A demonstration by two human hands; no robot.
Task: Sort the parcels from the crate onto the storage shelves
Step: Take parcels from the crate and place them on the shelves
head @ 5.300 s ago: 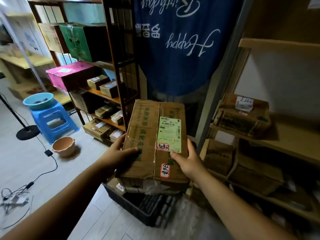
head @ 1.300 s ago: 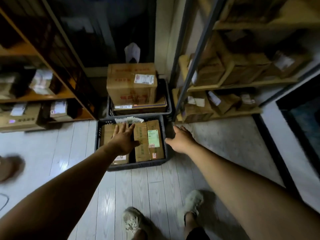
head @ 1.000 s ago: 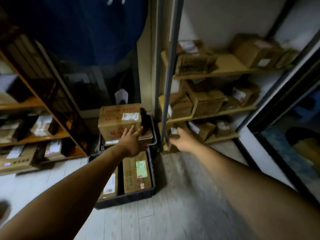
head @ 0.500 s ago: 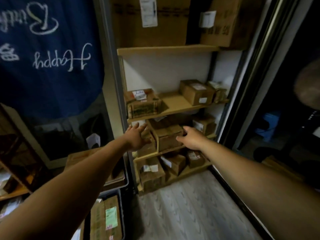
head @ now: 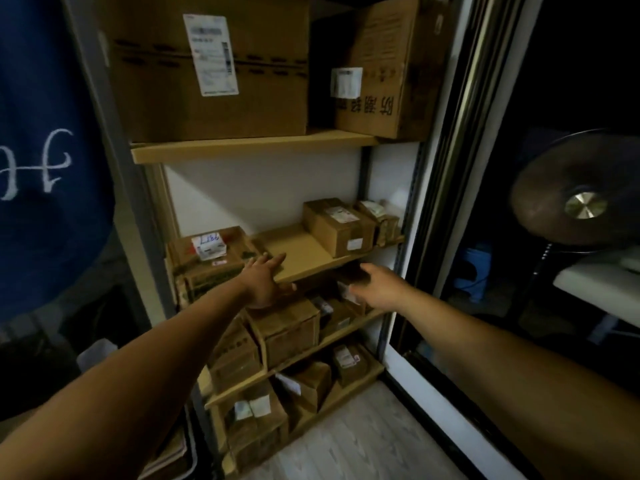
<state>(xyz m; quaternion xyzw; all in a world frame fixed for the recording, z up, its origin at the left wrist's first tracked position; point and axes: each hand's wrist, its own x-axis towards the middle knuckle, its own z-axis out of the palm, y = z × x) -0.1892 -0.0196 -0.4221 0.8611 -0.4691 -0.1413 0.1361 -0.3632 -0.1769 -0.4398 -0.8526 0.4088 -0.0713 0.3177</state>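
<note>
No parcel in hand. Brown cardboard parcels are sitting across the tan wooden storage shelves (head: 242,150); the crate isn't plainly showing. Left hand (head: 265,278) is reaching flat, fingers straight, at the front lip of the middle shelf (head: 298,247), by its bare stretch between the taped brown box with the handwritten label (head: 211,258) and the plain brown box with a white sticker (head: 337,226); contact unclear. Right hand (head: 377,285) is hanging loose just below the lip, holding nothing. Hands apart. Looks like slot scouting. Next move is calling for a crate parcel, gripped two-handed and slid into that gap without nudging the neighbours.
</note>
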